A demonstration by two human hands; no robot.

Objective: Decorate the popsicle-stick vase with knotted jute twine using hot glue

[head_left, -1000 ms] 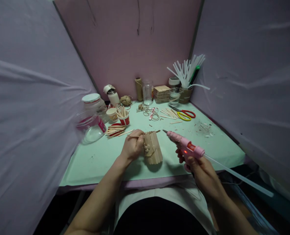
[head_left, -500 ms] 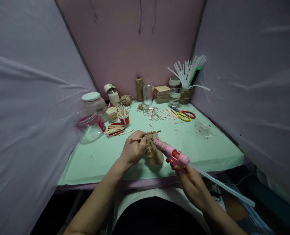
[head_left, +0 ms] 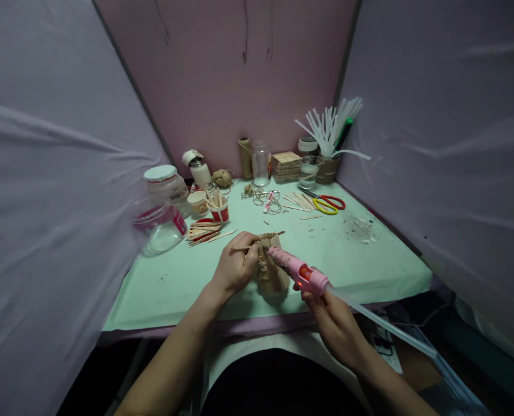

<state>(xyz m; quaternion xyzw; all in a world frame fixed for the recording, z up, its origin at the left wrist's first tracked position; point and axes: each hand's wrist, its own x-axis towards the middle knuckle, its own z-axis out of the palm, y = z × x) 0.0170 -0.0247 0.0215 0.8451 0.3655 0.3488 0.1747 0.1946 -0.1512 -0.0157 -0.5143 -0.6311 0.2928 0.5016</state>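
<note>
My left hand (head_left: 236,267) is closed on a thin wooden stick (head_left: 242,247) and rests against a small holder made of upright craft sticks (head_left: 275,276) bound with twine. My right hand (head_left: 331,321) grips a pink hot glue gun (head_left: 298,269) with a clear glue stick (head_left: 382,326) trailing out of its back. The gun's nozzle touches the wooden stick near the holder's rim. All of this sits on a mint-green table (head_left: 361,260), near its front edge.
Loose craft sticks (head_left: 205,231), a red cup of sticks (head_left: 219,209) and clear plastic jars (head_left: 161,222) lie at the left. Scissors (head_left: 328,203), twine, glass jars and a cup of white straws (head_left: 331,136) stand at the back. Fabric walls enclose the table.
My right hand brought the glue gun left from beside the holder until its nozzle met the stick in my left hand. The left hand stayed at the holder.
</note>
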